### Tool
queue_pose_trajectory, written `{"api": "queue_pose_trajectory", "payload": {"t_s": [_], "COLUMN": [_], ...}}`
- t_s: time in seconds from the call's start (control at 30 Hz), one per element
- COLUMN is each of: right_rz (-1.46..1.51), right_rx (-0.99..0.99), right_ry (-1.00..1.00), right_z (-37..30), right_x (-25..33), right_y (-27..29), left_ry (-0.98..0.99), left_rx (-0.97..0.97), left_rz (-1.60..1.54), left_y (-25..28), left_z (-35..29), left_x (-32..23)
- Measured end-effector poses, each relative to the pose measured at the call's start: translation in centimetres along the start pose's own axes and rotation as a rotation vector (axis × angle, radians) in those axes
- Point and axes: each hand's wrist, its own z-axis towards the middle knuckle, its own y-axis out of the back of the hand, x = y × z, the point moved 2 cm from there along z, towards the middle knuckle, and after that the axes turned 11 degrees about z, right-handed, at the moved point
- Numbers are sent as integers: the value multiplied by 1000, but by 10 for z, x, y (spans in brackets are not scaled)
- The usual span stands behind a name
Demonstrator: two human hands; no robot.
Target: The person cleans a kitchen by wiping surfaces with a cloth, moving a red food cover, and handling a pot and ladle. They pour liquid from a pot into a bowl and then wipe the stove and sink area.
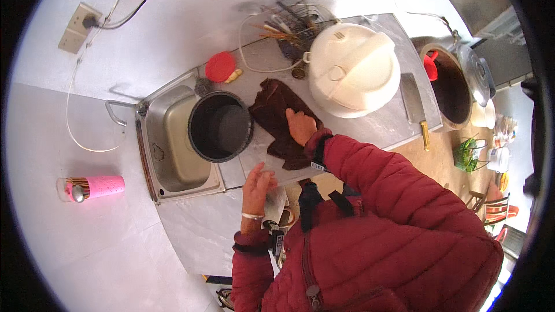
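A dark brown cloth lies crumpled on the grey counter, between the black pot and the white rice cooker. My right hand is on the cloth, its fingers curled and gripping it. Over the counter's front edge, close to the pot, my left hand holds nothing, with its fingers apart. The deep black pot stands empty beside the sink, its left side overlapping the sink's rim.
Left of the pot is a steel sink with a faucet. Behind stand a red lid and a wire utensil rack. A cleaver lies at the right edge, its handle overhanging. Further right is a large brown vat.
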Motion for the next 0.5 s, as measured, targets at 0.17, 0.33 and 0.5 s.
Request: {"api": "queue_pose_trajectory", "payload": {"t_s": [0.17,0.33,0.5], "right_rz": [110,147,132], "right_rx": [86,145,86], "right_ry": [94,83,39], "right_z": [-70,-126,-151], "right_x": [-43,-111,-192], "right_y": [28,69,118], "left_ry": [-130,-594,-1082], "left_rx": [-17,-283,-457], "left_rz": [183,926,1188], "left_y": [-76,-176,-249], "left_z": [14,25,35], "left_x": [-31,-77,-120]}}
